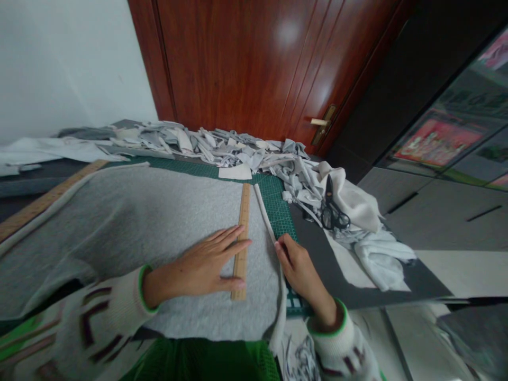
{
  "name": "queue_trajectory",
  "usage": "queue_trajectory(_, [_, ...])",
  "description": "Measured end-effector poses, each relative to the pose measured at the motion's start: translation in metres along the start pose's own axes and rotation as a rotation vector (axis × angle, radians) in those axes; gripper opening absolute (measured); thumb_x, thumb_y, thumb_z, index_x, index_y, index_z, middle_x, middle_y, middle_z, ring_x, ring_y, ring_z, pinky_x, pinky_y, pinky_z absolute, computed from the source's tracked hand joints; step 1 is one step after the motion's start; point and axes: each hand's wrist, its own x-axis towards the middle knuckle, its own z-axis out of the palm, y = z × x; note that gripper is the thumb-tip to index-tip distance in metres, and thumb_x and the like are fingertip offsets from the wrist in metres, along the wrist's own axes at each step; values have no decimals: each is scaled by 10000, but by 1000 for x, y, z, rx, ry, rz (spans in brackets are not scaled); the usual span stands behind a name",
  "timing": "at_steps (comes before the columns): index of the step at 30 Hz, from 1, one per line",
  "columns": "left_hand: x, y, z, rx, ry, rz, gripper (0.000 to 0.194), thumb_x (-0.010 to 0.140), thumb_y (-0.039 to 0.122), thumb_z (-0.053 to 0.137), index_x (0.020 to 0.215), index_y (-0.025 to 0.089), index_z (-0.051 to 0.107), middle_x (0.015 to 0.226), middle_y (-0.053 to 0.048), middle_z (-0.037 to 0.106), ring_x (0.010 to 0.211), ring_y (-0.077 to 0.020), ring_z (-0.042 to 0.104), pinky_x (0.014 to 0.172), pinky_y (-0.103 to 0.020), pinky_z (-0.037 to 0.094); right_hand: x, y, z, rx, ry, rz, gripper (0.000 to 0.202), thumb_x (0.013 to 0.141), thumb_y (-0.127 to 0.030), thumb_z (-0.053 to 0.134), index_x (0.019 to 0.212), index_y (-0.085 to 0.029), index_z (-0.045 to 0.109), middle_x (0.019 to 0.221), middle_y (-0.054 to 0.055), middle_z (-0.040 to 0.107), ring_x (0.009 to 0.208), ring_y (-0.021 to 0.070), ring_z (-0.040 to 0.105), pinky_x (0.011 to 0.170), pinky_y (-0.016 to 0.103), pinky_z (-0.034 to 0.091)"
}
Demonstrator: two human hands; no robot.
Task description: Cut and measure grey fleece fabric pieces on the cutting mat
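Note:
A large piece of grey fabric point(170, 201) lies over a green cutting mat point(273, 198). Across the fabric rests a wooden ruler point(244, 211), under the spread fingers of my left hand point(206, 262), which presses flat and grips nothing. Along the fabric's right side runs a narrow pale edge strip point(262, 206); whether it is cut loose or only curled I cannot tell. My right hand point(297, 267) has its thumb and fingers pinched together on this strip, to the right of the ruler. Its fingertips partly hide what they hold.
Fabric scraps point(214, 145) heap along the back of the table and down its right side. Black-handled scissors point(331, 209) lie on the right-hand pile. A longer wooden ruler point(51, 196) lies at the left. Behind stand a wooden door point(238, 63) and a cabinet point(405, 203).

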Motion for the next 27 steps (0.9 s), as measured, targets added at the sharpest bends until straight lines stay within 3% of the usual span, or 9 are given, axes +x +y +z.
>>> queue_trajectory(6, [8,21,3,18,-42,-16,819,912,669,473,1517,140,311,1616,-189,175,1494,-295,141,1192,-439,236,1,2,2,23,-1,1,186,1001,-294,331,829,-240,378,717,-20,446,647,163,491,647,282,356])
queue_trajectory(15, [35,53,9,39,-59,-95,930,916,670,457,1520,3,223,1596,-260,143,1488,-324,123,1198,-441,223,1,2,-1,48,0,15,194,1007,-304,345,831,-237,392,724,-16,476,672,168,528,672,286,369])
queue_trajectory(20, [38,55,11,27,-49,-83,943,908,668,475,1509,-19,238,1591,-274,141,1487,-335,120,1197,-455,224,-3,1,-6,84,-2,-16,189,1013,-296,355,851,-227,423,739,-16,476,688,160,513,685,284,371])
queue_trajectory(24, [37,51,13,9,24,-51,891,896,681,482,1490,37,317,1589,-245,225,1485,-326,167,1180,-451,271,-13,-5,-11,166,-73,-97,201,1016,-297,379,845,-224,456,779,-9,486,785,161,505,739,273,383])
queue_trajectory(27, [37,48,14,4,55,-32,878,884,697,485,1474,61,358,1579,-229,280,1480,-324,199,1172,-443,294,-23,-8,-14,213,-97,-58,203,1022,-305,379,854,-225,459,751,-26,472,741,145,498,715,264,375])
